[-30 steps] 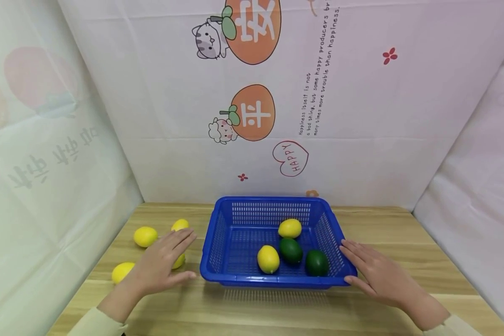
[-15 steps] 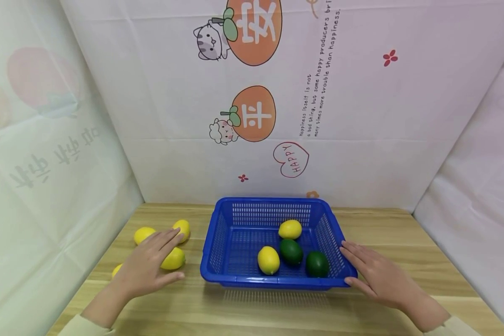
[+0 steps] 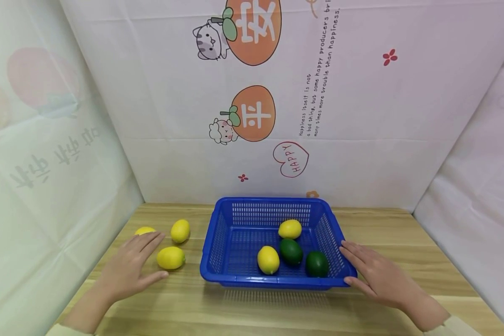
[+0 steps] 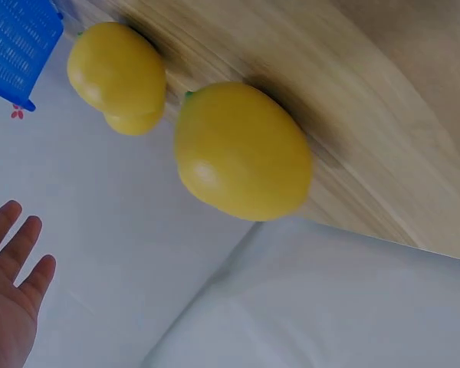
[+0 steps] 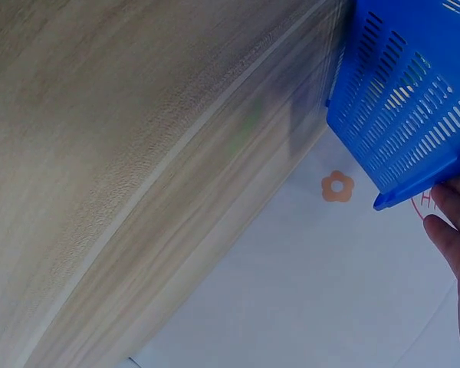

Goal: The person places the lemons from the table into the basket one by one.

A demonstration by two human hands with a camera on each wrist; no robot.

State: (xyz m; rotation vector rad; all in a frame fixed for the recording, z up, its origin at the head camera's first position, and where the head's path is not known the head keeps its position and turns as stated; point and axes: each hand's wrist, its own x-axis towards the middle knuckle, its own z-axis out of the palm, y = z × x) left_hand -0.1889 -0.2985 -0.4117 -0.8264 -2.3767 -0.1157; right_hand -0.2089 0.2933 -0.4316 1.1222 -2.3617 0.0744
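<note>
White printed cloth [image 3: 348, 179] backs the far edge of the table [image 3: 382, 221] and rises at both sides.

Blue basket [image 3: 273, 281] stands about midway along the table, its far rim near the table's far edge.

Right hand [image 3: 375, 270]: right of the basket. Fingers straight, touching its right rim by the near corner, thumb at that corner; not curled round it. Judged to be steadying the basket.

Left hand [image 3: 123, 267]: toward the table's left edge. Fingers straight and slightly spread, thumb apart, gripping nothing.

Loose lemons, left part of table: one [image 3: 171, 258] just beside the left thumb; one [image 3: 180, 231] beyond it, toward the far edge; one [image 3: 144, 230] near the far left corner, partly behind the fingers. Left wrist view gives a large close lemon [image 4: 243, 151]; cannot tell which of these, if any, it is.

In basket: near lemon [image 3: 268, 260] by the near rim, far lemon [image 3: 290, 229] toward the far rim; two dark green fruits [image 3: 291, 252] [image 3: 317, 263] in the right half.

Change over the last second: left hand shifted leftward, uncovering two loose lemons; right hand and basket contents unchanged. Meaning, as judged: a repositioning only, no fruit taken up.
</note>
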